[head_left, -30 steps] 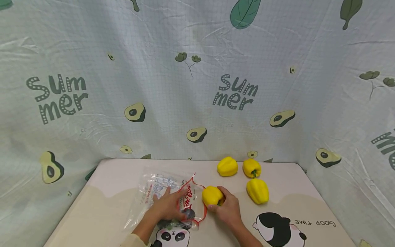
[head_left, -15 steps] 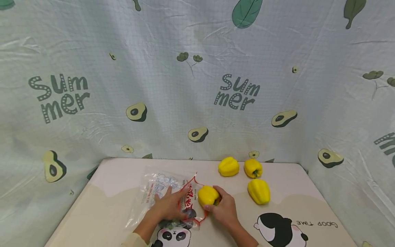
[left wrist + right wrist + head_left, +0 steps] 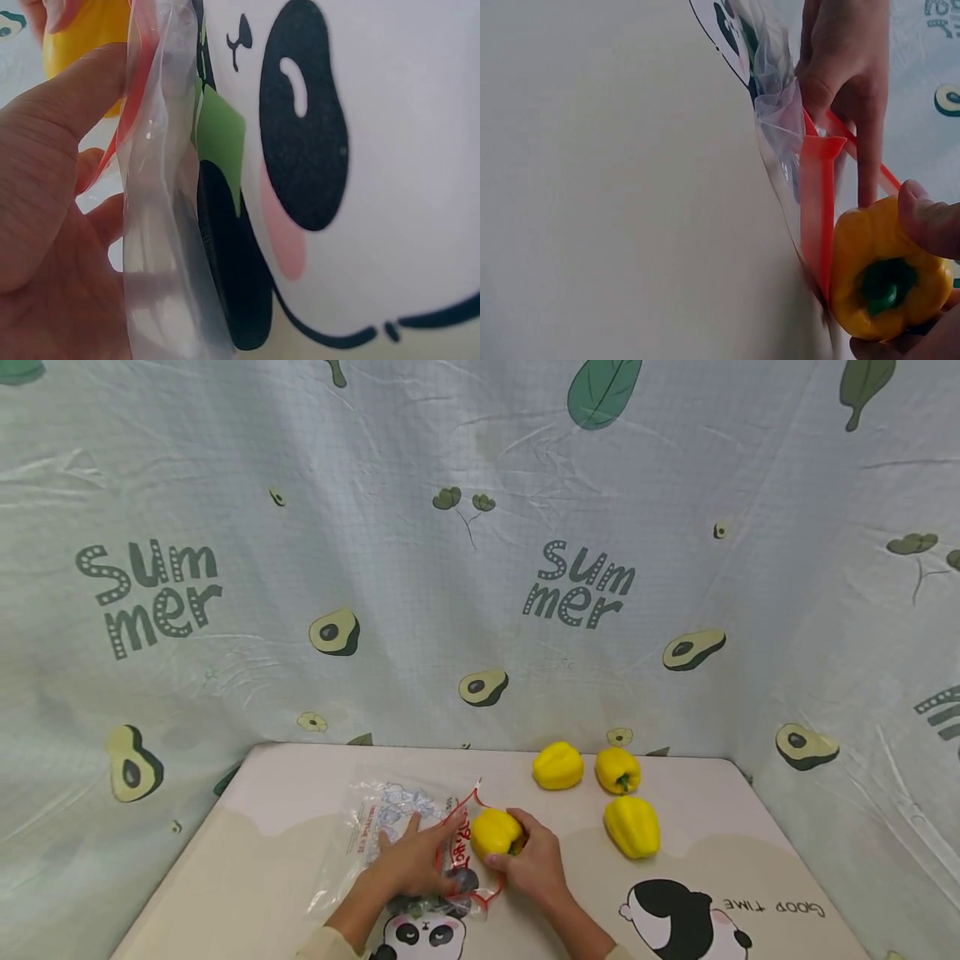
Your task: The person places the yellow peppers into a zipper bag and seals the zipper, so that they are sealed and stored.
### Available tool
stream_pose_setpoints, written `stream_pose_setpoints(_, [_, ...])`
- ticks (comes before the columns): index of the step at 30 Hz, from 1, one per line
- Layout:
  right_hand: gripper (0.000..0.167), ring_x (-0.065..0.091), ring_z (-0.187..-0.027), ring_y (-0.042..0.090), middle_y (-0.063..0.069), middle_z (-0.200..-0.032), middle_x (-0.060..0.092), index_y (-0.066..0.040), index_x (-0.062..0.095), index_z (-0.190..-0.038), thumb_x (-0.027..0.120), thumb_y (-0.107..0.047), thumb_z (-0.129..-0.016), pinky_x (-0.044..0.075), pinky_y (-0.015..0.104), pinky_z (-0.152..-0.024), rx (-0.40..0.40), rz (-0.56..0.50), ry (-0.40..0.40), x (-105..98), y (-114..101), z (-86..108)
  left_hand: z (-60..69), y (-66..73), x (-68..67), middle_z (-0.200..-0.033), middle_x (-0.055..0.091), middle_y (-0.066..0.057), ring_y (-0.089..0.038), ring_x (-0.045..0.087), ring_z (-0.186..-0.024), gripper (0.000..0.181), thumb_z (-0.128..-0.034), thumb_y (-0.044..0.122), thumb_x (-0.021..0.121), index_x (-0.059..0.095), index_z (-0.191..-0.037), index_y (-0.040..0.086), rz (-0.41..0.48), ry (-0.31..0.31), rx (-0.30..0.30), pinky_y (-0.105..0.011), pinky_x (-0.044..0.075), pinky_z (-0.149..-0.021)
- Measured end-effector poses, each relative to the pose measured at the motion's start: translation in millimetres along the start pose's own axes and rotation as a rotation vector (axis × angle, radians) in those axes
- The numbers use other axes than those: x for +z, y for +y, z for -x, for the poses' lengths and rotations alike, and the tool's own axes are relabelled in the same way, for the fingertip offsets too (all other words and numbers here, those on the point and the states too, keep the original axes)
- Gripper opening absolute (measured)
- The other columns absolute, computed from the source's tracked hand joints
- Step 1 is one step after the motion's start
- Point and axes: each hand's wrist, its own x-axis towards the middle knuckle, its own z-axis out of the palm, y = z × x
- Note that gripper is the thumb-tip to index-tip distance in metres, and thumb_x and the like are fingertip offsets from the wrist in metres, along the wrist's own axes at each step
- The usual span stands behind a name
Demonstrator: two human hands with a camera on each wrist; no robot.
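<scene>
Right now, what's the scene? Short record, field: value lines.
left hand: fingers spread, touching the clear printed plastic bag with a red-edged mouth
right hand: grips a yellow bell pepper with a green stem
held pepper: at the bag's mouth
loose count: three; back-left yellow bell pepper, back-right yellow bell pepper, front yellow bell pepper
surface: pale printed table
backdrop: pale sheet with avocado prints

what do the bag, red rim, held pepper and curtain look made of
Bag: thin, glossy clear plastic film; it is see-through, with creases and glints. Red rim: probably thicker plastic, a smooth strip with a crisp fold. Pepper: smooth, softly shiny skin, either real or a plastic or foam copy; can't tell which. Curtain: likely thin coated fabric or plastic sheeting, with faint sheen along its wrinkles.
</scene>
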Motion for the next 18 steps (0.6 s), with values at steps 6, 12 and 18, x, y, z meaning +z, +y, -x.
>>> stream_pose_setpoints(6, [0.074, 0.065, -0.122, 0.033, 0.017, -0.136, 0.069, 0.0, 0.059, -0.138, 0.094, -0.014, -0.075, 0.05, 0.056, -0.113, -0.023, -0.056, -0.046, 3, 3, -5.8, 2.0, 0.4, 1.2, -0.158, 0.055, -0.002, -0.056, 0.023, -0.156, 0.102, -0.0735, 0.044, 0.092, 0.038, -0.161, 0.038, 0.007, 0.008, 0.025, -0.095, 0.0, -0.105])
stream_pose_setpoints(12, [0.072, 0.064, -0.123, 0.033, 0.016, -0.135, 0.069, -0.003, 0.058, -0.134, 0.095, -0.018, -0.074, 0.049, 0.057, -0.114, -0.021, -0.092, -0.073, 5, 8, -11.9, 2.1, -1.4, 3.0, -0.162, 0.051, -0.002, -0.058, 0.021, -0.156, 0.108, -0.0741, 0.042, 0.092, 0.031, -0.163, 0.04, 0.019, 0.004, 0.036, -0.095, -0.001, -0.105])
stream_pose_setpoints(18, [0.075, 0.061, -0.125, 0.032, 0.013, -0.134, 0.063, -0.003, 0.059, -0.14, 0.093, -0.029, -0.078, 0.05, 0.055, -0.113, -0.052, -0.049, -0.052, 9, 9, -12.1, 2.2, -3.6, 5.1, -0.165, 0.046, -0.001, -0.058, 0.022, -0.155, 0.11, -0.074, 0.041, 0.093, 0.028, -0.164, 0.041, 0.033, 0.023, 0.059, -0.095, 0.0, -0.105])
